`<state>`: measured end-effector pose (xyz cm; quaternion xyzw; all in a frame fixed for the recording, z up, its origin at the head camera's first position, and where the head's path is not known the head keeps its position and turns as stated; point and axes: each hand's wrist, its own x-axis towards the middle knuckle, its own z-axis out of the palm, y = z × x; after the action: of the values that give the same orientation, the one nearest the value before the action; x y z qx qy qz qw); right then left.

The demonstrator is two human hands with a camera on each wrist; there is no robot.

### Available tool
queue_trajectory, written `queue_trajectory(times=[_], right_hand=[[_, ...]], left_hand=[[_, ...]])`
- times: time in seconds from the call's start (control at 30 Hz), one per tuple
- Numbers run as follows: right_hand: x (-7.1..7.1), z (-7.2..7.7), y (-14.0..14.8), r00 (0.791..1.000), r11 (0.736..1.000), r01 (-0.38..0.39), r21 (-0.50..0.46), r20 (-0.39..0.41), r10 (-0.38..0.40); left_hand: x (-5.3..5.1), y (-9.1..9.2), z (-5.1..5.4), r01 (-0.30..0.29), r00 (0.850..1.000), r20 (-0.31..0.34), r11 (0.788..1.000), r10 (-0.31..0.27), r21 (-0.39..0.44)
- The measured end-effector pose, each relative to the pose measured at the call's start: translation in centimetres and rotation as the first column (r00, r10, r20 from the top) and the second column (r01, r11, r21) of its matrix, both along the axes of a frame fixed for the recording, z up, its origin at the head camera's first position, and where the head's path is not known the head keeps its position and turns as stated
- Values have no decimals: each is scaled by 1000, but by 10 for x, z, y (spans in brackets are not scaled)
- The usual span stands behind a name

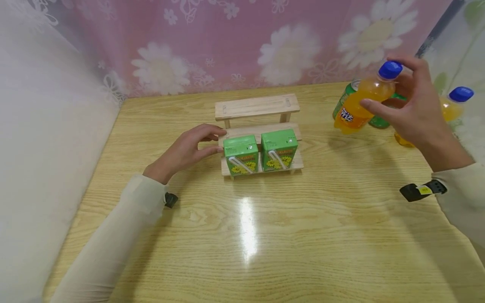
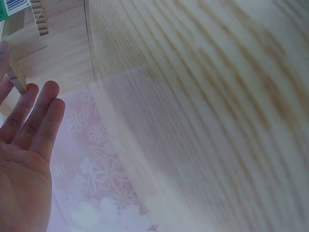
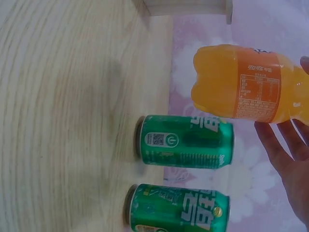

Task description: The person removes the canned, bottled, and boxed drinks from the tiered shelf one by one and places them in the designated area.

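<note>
A tiered wooden rack point(image 1: 257, 106) stands on the table, with two green drink cartons point(image 1: 241, 155) side by side on its lowest step. My left hand point(image 1: 185, 147) touches the rack's left end, thumb and fingers spread; in the left wrist view the fingers of that hand point(image 2: 29, 140) are nearly straight at the wood. Up at the right, my right hand point(image 1: 420, 105) grips an orange drink bottle point(image 1: 354, 110) with a blue cap, tilted and held off the table. The right wrist view shows the bottle point(image 3: 241, 82) above the table, its base free.
Two green cans point(image 3: 186, 141) stand upright behind the held bottle at the table's back right. A second orange bottle point(image 1: 451, 110) with a blue cap stands right of them, partly behind my right hand. A pink flowered cloth point(image 1: 227, 46) hangs along the back edge.
</note>
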<state>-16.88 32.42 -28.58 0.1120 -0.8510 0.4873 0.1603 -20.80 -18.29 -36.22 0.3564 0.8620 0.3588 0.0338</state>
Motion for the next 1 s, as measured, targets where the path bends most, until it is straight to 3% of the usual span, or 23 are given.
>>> queue_trajectory(times=[0.5,1.0], right_hand=[[-1,-17,15,990,992,113,52,79,-117],[-2,-33,25,988,994,105,33,114,-108]], left_hand=[[-1,0,0,-3,1000,5,1000,4,-15],[0,0,0,-3,1000,7,1000,3,-9]])
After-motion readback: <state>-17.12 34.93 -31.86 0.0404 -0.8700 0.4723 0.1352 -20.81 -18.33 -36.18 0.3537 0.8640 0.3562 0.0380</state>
